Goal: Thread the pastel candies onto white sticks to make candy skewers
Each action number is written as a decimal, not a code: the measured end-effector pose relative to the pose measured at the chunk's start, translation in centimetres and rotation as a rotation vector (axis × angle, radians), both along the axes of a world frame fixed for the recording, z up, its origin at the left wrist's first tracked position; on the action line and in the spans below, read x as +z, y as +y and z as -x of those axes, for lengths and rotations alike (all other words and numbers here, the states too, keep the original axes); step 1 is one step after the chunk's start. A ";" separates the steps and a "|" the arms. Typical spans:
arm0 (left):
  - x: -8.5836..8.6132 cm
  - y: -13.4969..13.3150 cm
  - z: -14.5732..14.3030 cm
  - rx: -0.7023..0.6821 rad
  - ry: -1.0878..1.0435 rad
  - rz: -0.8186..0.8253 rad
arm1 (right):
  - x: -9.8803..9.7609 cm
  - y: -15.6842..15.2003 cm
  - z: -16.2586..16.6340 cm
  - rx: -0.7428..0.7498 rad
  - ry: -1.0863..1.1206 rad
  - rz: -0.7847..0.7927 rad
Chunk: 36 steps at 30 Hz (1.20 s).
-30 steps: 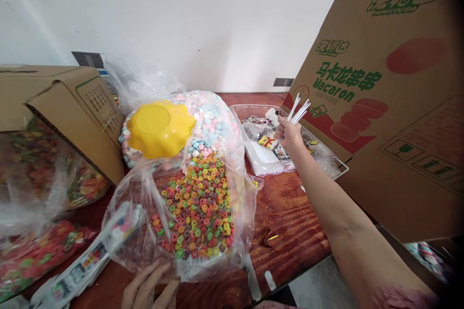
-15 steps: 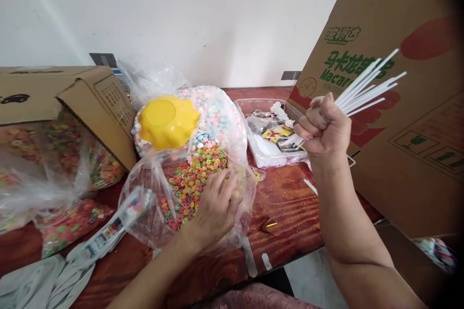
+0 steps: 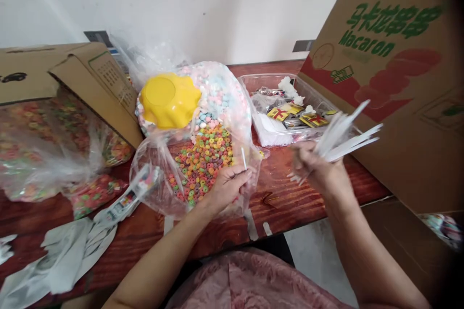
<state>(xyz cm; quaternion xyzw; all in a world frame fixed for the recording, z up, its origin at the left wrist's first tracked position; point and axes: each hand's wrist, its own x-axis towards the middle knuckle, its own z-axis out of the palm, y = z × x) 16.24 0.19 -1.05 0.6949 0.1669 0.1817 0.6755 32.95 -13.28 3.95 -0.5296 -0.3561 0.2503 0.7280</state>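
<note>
My left hand [image 3: 232, 184] is closed, with one short white stick [image 3: 244, 158] poking up from between thumb and fingers. It is over the near right side of a clear plastic bag [image 3: 148, 154] of colourful ring-shaped cereal [image 3: 205, 164]. My right hand [image 3: 322, 171], slightly blurred, grips a bundle of thin white sticks [image 3: 339, 137] that fan out up and to the right. Their other ends stick out below the fingers. Behind that hand stands a clear plastic tub [image 3: 277, 140] with small yellow-and-black packets inside.
An upturned yellow scalloped bowl [image 3: 170, 101] lies on pastel candies [image 3: 226, 91]. To the left are an open cardboard box [image 3: 105, 87], bagged rings [image 3: 94, 195] and pale gloves [image 3: 68, 251]. A tall Macaron carton [image 3: 395, 82] rises at the right. Tape bits mark the table's front edge.
My right hand has come down with the stick bundle. My left hand, its fingers spread over the cereal before, is now closed with a white stick showing. The view has tilted down.
</note>
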 end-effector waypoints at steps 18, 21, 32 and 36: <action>-1.8 -5.4 -1.6 -0.081 -0.123 0.335 | -7.7 -2.5 4.5 -0.135 -0.528 0.195; -0.8 -5.5 -0.9 -0.037 -0.172 0.054 | -6.8 -3.6 3.0 -0.383 -0.386 0.148; -3.5 -3.4 10.8 0.376 -0.109 -0.424 | -11.4 -3.9 -0.5 -0.321 -0.121 0.222; -4.1 -3.6 14.5 0.514 -0.009 -0.346 | -11.7 -3.9 -0.5 -0.433 0.009 0.031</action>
